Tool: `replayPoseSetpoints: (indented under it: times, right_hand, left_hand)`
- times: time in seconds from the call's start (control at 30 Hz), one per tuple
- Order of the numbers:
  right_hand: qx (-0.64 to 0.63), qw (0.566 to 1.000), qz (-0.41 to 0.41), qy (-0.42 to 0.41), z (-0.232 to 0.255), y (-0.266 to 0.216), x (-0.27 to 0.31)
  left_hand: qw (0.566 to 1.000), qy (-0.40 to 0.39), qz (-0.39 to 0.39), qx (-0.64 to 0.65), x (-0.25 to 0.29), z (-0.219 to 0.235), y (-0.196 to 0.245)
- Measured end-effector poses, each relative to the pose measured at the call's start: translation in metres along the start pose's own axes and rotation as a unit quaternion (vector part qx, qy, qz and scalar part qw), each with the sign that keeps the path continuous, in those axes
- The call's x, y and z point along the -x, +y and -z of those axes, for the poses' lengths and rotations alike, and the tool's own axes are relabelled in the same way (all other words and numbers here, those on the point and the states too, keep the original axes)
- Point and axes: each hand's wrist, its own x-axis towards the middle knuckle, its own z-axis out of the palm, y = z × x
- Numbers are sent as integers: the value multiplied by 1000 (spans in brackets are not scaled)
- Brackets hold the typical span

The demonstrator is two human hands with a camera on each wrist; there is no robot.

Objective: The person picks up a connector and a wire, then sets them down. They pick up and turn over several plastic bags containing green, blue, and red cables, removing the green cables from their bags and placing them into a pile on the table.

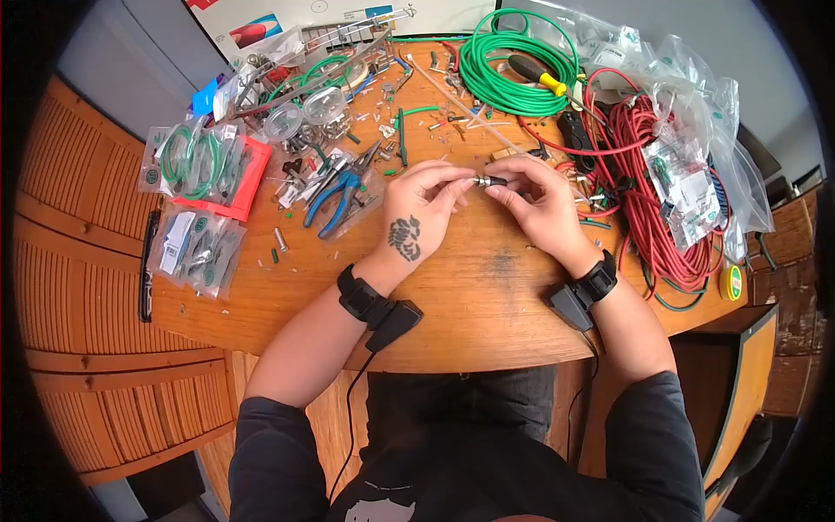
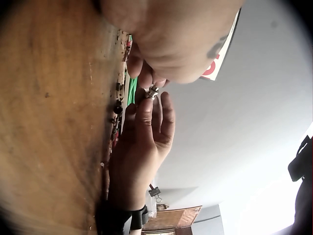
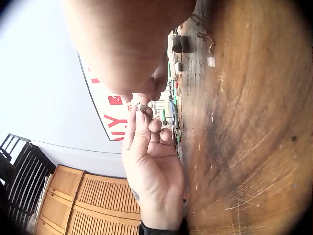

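In the head view, a small silver cable connector (image 1: pixel 484 181) with a black end is held between both hands over the middle of the wooden table (image 1: pixel 461 287). The left hand (image 1: pixel 419 207) pinches its silver end between thumb and fingertips. At the black end, the right hand (image 1: pixel 546 202) pinches it with thumb and curled fingers. The metal body of the connector (image 2: pixel 153 92) shows between the fingertips in the left wrist view. From the right wrist, only a bit of it is visible beside the left thumb; fingers cover the rest.
Blue-handled pliers (image 1: pixel 341 193) lie left of the hands, near bagged parts (image 1: pixel 204 252) and a red tray (image 1: pixel 252 178). Behind are a green cable coil (image 1: pixel 474 74) and a screwdriver (image 1: pixel 539 76). Red cable (image 1: pixel 631 161) and plastic bags (image 1: pixel 696 196) fill the right side.
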Motion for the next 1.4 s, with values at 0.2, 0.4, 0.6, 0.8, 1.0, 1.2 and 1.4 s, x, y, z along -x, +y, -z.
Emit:
replayPoseSetpoints:
  times: [0.2,0.4,0.6,0.8,1.0,1.2,1.4]
  right_hand:
    - [-17,999,-29,11,0,1,1]
    - [-19,1000,4,19,-1,6,-1]
    - [35,999,-35,11,3,-1,-2]
    - [127,992,-15,5,6,-5,-3]
    - [261,964,48,36,16,2,-8]
    - [264,953,82,122,26,10,-13]
    - [329,923,121,155,37,22,-16]
  left_hand:
    - [1000,1,-1,-1,-1,0,0]
    - [999,-3,35,-12,-1,0,-3]
    - [998,25,-21,-58,-2,-1,-10]
    - [934,110,-84,-329,-14,20,-2]
    - [866,199,-139,-438,-27,37,-4]
    - [936,150,-138,-288,-17,26,-2]
    - [930,174,-135,-293,-13,47,31]
